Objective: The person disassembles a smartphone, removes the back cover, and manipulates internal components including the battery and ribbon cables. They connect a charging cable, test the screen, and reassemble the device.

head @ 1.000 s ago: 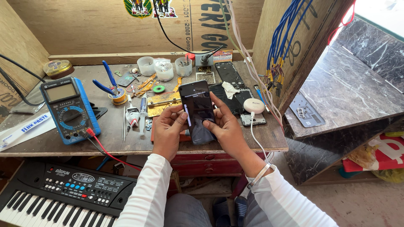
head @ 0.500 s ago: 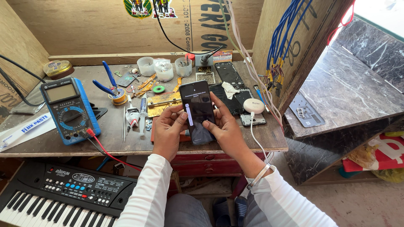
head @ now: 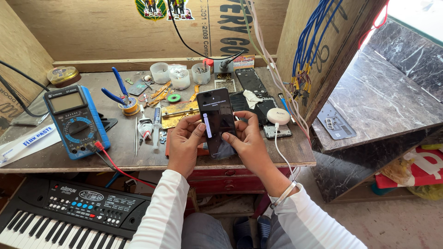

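Note:
I hold a black smartphone [head: 217, 121] upright over the front of a wooden workbench [head: 60, 159]. Its dark screen is lit, with a slim pale bar at its left side. My left hand [head: 184, 144] grips the phone's left edge, thumb resting on the screen near that bar. My right hand [head: 251, 143] wraps the right edge, thumb touching the lower screen. Both sleeves are white, and a metal bangle [head: 285, 192] sits on my right wrist.
A blue multimeter [head: 76, 121] with a red lead lies at the left. Blue-handled pliers [head: 117, 90], small white cups [head: 179, 77], tubes and phone parts crowd the bench. A white round charger [head: 278, 116] lies right. A black keyboard [head: 60, 214] sits below left.

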Demonstrator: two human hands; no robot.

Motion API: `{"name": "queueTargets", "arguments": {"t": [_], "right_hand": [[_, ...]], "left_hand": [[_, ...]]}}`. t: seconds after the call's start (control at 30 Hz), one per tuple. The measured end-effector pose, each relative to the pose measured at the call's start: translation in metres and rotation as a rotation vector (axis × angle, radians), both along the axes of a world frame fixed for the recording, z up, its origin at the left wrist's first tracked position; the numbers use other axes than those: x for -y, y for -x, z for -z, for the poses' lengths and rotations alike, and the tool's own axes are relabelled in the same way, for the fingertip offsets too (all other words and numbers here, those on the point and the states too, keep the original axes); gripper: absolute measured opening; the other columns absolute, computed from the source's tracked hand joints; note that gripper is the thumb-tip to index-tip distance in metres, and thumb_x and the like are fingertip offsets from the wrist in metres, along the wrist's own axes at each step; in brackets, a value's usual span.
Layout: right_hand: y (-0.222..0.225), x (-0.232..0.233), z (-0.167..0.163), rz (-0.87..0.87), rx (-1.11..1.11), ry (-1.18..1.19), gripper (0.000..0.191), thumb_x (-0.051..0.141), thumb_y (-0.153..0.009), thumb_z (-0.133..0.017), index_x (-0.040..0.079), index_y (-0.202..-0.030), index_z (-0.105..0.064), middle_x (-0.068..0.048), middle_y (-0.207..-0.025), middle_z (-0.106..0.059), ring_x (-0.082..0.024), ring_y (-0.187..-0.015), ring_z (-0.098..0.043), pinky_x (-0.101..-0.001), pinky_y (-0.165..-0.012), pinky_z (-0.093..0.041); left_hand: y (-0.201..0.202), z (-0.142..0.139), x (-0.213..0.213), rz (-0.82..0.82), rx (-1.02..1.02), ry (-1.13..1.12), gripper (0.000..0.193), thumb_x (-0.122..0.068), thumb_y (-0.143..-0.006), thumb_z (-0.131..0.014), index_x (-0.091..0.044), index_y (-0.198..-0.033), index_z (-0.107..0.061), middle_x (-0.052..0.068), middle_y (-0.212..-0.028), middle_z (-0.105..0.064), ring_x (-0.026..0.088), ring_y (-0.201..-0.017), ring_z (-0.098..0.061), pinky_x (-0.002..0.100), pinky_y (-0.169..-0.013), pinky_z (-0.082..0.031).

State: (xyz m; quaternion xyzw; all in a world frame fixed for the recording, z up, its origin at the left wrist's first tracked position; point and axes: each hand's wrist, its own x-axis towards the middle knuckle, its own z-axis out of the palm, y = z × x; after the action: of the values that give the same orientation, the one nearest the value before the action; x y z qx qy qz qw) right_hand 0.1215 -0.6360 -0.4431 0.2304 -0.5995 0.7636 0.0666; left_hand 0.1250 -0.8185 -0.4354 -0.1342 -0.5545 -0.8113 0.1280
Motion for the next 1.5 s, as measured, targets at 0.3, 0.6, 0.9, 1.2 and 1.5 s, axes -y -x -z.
{"name": "queueTargets", "arguments": {"t": [0.3,0.6,0.9,1.2,1.5], "right_hand": [[0.003,0.005,-0.006,0.014,-0.010,-0.032,0.051,-0.002,-0.094,-0.068,0.006,-0.136,-0.041,-0.012,-0.109,-0.070,-0.013,-0.100,-0.068,-0.0270,-0.086,-0.056],[0.005,0.011,-0.003,0.023,-0.011,-0.056,0.052,-0.003,-0.095,-0.065,0.005,-0.138,-0.037,-0.012,-0.115,-0.069,-0.012,-0.105,-0.067,-0.0253,-0.089,-0.055],[0.003,0.012,0.001,0.030,-0.005,-0.020,0.061,-0.004,-0.093,-0.067,0.004,-0.142,-0.030,-0.014,-0.115,-0.068,-0.013,-0.104,-0.066,-0.0260,-0.089,-0.054],[0.003,0.018,0.002,-0.030,0.036,0.090,0.082,-0.003,-0.089,-0.070,0.007,-0.155,-0.022,-0.013,-0.117,-0.069,-0.014,-0.108,-0.068,-0.0266,-0.092,-0.056],[-0.008,0.037,0.000,0.069,0.037,0.197,0.070,-0.005,-0.083,-0.076,0.001,-0.141,-0.038,-0.013,-0.123,-0.067,-0.019,-0.115,-0.065,-0.0323,-0.099,-0.053]], "left_hand": [[0.004,-0.004,0.007,-0.035,0.008,0.009,0.028,-0.011,-0.097,-0.068,0.001,-0.122,-0.065,0.007,-0.102,-0.070,0.012,-0.090,-0.069,0.028,-0.079,-0.062],[0.007,-0.001,0.010,-0.040,-0.001,0.025,0.028,-0.013,-0.097,-0.070,0.000,-0.122,-0.067,0.004,-0.099,-0.067,0.008,-0.086,-0.065,0.024,-0.076,-0.061],[0.007,0.004,0.011,-0.035,-0.003,0.044,0.031,-0.015,-0.097,-0.071,-0.001,-0.124,-0.066,0.005,-0.100,-0.068,0.008,-0.086,-0.066,0.024,-0.074,-0.059],[0.004,0.004,0.020,0.021,-0.003,0.023,0.040,-0.017,-0.097,-0.069,-0.001,-0.134,-0.062,0.004,-0.103,-0.069,0.008,-0.089,-0.067,0.024,-0.076,-0.057],[-0.013,0.006,0.034,0.121,-0.045,0.201,0.025,-0.004,-0.090,-0.074,0.001,-0.115,-0.071,0.001,-0.098,-0.075,0.007,-0.089,-0.068,0.024,-0.079,-0.056]]}}
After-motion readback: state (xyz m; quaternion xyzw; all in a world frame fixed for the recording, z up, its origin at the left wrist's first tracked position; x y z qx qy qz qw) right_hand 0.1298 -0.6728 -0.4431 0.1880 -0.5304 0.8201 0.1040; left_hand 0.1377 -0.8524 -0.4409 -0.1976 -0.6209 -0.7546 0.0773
